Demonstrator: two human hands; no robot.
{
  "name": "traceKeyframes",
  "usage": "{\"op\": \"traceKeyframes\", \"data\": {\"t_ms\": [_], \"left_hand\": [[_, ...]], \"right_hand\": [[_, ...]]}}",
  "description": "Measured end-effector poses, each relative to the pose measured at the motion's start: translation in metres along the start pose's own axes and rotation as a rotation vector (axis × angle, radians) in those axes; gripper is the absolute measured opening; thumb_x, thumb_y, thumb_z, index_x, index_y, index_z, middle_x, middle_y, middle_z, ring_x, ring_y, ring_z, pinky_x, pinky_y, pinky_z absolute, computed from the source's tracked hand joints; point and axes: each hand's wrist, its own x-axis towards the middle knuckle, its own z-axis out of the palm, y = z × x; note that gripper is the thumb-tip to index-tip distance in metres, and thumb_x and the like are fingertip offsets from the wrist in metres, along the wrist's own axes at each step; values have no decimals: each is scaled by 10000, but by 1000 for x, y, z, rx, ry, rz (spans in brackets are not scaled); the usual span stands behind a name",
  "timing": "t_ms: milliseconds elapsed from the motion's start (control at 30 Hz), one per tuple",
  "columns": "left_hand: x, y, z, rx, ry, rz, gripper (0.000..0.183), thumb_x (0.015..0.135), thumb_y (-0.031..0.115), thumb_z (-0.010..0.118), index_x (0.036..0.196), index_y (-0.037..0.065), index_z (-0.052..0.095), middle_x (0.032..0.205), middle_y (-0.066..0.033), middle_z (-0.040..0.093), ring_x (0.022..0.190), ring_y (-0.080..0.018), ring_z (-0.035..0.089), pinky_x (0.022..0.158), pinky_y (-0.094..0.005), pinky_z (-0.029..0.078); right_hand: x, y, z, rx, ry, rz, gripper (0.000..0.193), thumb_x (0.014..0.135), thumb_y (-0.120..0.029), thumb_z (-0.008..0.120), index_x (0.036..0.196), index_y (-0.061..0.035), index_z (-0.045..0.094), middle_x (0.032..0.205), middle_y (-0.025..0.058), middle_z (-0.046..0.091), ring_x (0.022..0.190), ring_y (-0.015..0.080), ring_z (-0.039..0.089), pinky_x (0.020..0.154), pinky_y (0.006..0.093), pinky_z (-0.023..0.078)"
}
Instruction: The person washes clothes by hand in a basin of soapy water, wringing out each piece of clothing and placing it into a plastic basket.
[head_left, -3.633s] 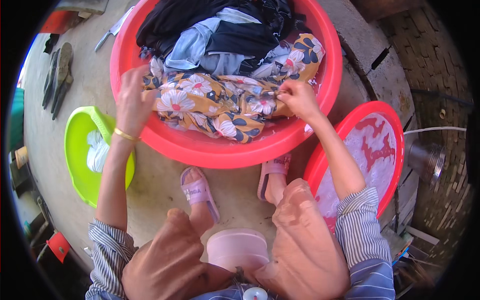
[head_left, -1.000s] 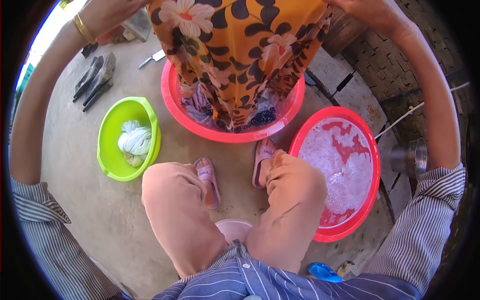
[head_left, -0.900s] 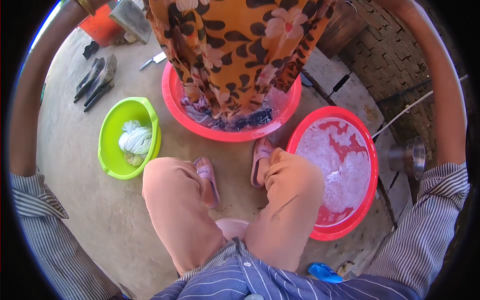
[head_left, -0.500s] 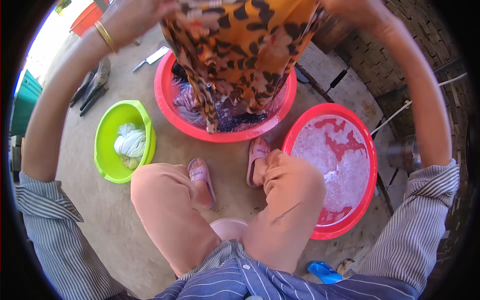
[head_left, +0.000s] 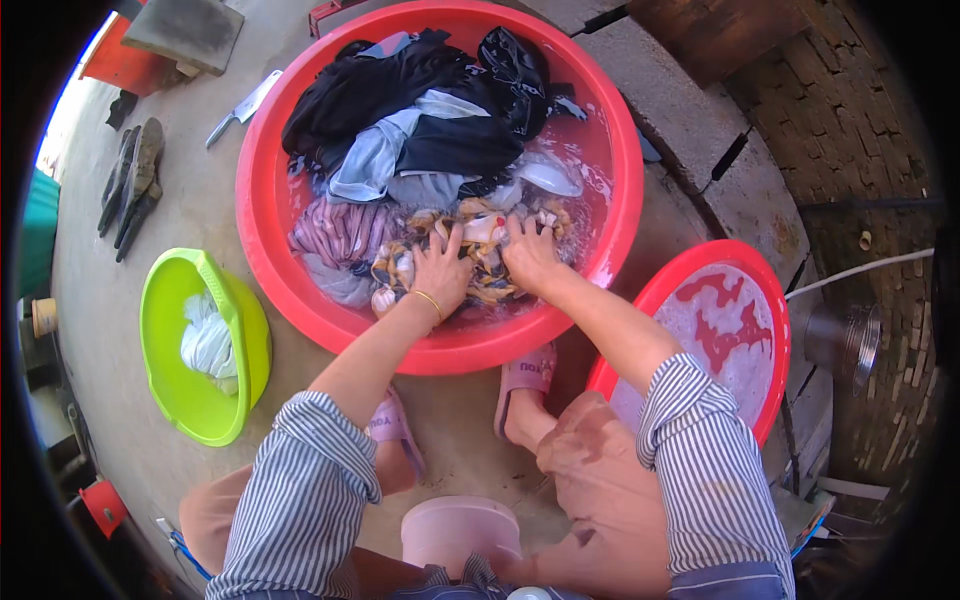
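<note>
Head view, and here's the flowered cloth, bunched and wet in the near part of the big red tub! Left hand and right hand sit on it, apart from each other, fingers spread; whether the fingertips clutch fabric, I can't tell. So it's in the water, not lifted out. Behind it, black clothes lie heaped, untouched, striped cloth beside. Farther out, white cloth waits in the green basin, suds in the smaller red basin. Lettering? Yes, on the pink slippers!
</note>
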Motion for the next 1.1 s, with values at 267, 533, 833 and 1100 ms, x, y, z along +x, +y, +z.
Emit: {"op": "traceKeyframes", "data": {"t_ms": [267,533,833,1100], "left_hand": [[5,-76,181,-325,-183,-344,264,828,133,485,1011,103,673,1117,-175,567,1174,-374,451,921,-436,440],[17,-7,-32,142,-386,514,233,876,159,456,950,84,663,1035,-145,646,1042,-270,584,836,-428,458],[-22,13,-266,-601,147,145,160,818,103,613,948,10,606,838,-196,650,796,-263,645,708,-377,494],[-52,42,-467,-460,566,284,206,787,191,680,915,30,673,743,-54,654,718,-88,586,662,-283,479]], "right_hand": [[68,-31,67,435,-23,1,258,806,-128,499,938,-19,692,1111,208,604,1025,342,596,905,485,440],[-10,8,-35,115,-236,-55,200,766,-204,565,865,-95,700,976,161,665,953,296,632,826,479,463],[-71,-15,-326,553,373,-314,183,700,-140,585,807,-37,692,783,220,632,762,378,629,685,428,502],[-159,-21,-412,1103,916,-108,838,687,-273,780,1354,9,357,1304,252,464,968,262,613,814,332,497]]}}
